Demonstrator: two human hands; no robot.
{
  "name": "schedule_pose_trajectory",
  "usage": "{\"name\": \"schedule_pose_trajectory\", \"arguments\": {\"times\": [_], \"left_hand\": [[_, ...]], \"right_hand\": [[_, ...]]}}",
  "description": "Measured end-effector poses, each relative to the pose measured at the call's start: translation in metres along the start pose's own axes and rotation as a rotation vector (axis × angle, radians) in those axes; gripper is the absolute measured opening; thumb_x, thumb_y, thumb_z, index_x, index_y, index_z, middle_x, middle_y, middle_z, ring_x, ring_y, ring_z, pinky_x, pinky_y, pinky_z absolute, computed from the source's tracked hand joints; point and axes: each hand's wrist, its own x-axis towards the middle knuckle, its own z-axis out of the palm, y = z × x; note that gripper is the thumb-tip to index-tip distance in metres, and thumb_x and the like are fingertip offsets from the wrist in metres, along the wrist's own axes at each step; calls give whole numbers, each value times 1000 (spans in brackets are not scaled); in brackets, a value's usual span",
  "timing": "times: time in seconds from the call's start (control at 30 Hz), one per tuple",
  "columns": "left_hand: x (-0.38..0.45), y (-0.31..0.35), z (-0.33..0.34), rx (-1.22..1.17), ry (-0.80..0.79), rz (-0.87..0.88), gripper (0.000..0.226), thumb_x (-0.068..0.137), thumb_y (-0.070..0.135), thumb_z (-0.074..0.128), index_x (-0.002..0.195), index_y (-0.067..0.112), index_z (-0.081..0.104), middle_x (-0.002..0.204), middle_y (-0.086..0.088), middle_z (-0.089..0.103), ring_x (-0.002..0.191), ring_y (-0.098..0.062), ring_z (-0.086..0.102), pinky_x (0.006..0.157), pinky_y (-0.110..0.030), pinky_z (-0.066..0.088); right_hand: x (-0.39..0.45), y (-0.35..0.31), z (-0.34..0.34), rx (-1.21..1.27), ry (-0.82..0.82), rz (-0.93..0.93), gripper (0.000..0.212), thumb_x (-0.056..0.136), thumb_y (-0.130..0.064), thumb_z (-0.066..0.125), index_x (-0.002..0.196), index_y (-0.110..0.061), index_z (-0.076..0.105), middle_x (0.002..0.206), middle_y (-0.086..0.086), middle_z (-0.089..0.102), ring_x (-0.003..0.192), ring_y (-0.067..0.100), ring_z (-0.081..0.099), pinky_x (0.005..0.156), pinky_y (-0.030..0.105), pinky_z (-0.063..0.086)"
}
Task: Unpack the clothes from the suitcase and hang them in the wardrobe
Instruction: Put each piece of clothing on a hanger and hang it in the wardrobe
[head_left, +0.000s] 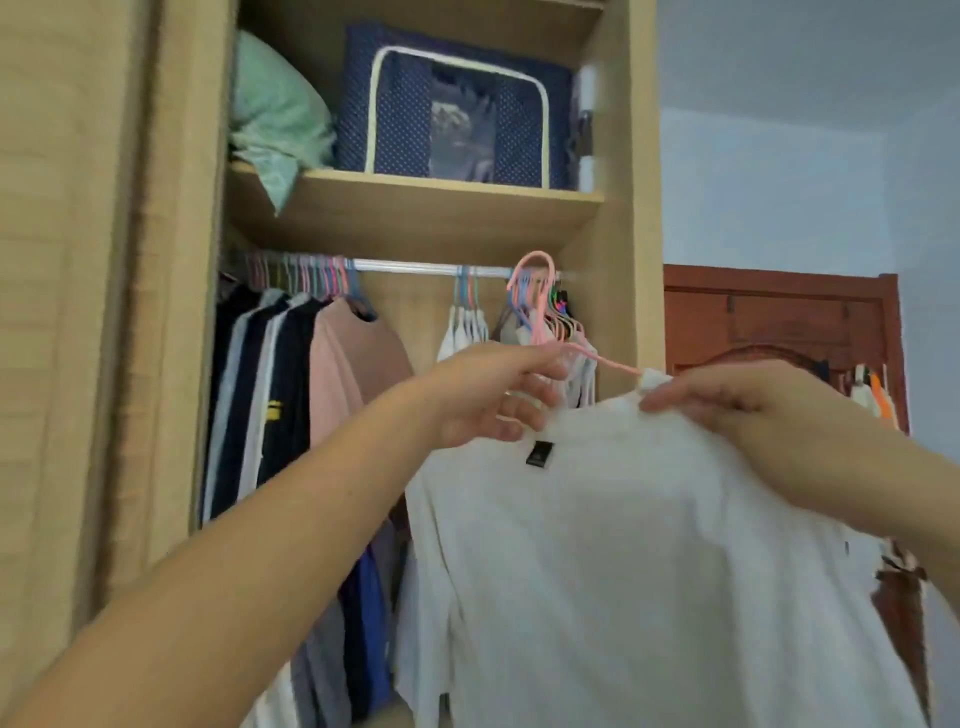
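the white shirt (649, 545) is held up in front of the open wardrobe (618, 208), a pink hanger (545, 306) partly inside its collar. the left hand (488, 395) grips the hanger near its neck; the right hand (737, 400) pinches the collar cloth at the hanger's arm. i judge the step is dressing the hanger. next, the hook must be lifted onto the rail (410, 266), in the gap between the hung clothes.

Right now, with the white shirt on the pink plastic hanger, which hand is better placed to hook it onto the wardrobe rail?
Probably the left hand: it grips the pink plastic hanger just below its hook, beside the silver wardrobe rail. The right hand only pinches the white shirt shoulder.
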Motion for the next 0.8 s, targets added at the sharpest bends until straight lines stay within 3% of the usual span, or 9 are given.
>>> {"name": "schedule_pose_trajectory", "arguments": {"times": [0.13,0.2,0.27,0.37,0.4,0.53,0.6,0.7,0.8], "left_hand": [[12,-34,-122,638,421,35,22,101,29,56,107,11,68,98,-9,69,77,-21,67,70,-34,55],[19,-57,-182,927,484,36,20,100,25,53,99,12,68,99,-7,68,84,-21,65,77,-37,54],[21,-71,-236,1104,558,70,21,101,26,51,103,17,70,103,0,70,91,-19,64,83,-38,56],[26,-89,-303,1205,704,198,23,99,24,52,110,20,72,102,2,70,89,-17,65,82,-38,57],[30,-97,-320,1208,735,242,23,98,23,52,110,20,72,105,1,68,90,-17,65,82,-38,57],[52,-119,-356,1251,757,362,24,98,22,52,115,21,69,114,-2,57,110,-22,55,91,-37,51],[67,-122,-365,1285,751,390,25,98,21,53,119,20,68,119,-2,54,118,-24,48,94,-35,46],[86,-126,-378,1305,795,472,27,96,19,55,120,18,67,119,-4,52,121,-27,42,96,-39,44],[99,-134,-392,1347,838,524,27,93,19,58,118,17,68,119,-3,51,119,-26,42,95,-39,44]], "right_hand": [[78,-55,37,-232,97,-74,35,101,-14,50,113,-38,72,129,0,62,117,27,56,87,30,42],[120,-79,69,-392,116,-51,39,94,-9,50,115,-35,70,125,7,62,109,33,59,86,34,47],[161,-100,102,-524,116,-13,37,90,-8,50,116,-25,69,114,12,62,100,36,59,84,35,52],[212,-113,147,-690,116,-6,30,90,-10,51,113,-19,67,86,4,48,81,31,49,74,31,48],[226,-113,160,-730,103,9,28,91,-10,51,114,-18,66,85,4,47,80,30,49,73,31,46],[256,-102,181,-781,50,260,34,93,-14,52,127,-9,58,125,15,56,111,37,58,88,38,48],[266,-104,185,-780,73,334,34,91,-17,59,124,-7,60,126,16,57,112,36,58,90,37,48],[290,-121,211,-805,70,170,22,93,-11,55,113,-9,63,118,14,62,100,32,59,79,32,46],[322,-122,245,-826,-10,42,33,89,-4,49,115,-11,67,114,14,62,94,32,60,75,33,49]]}}
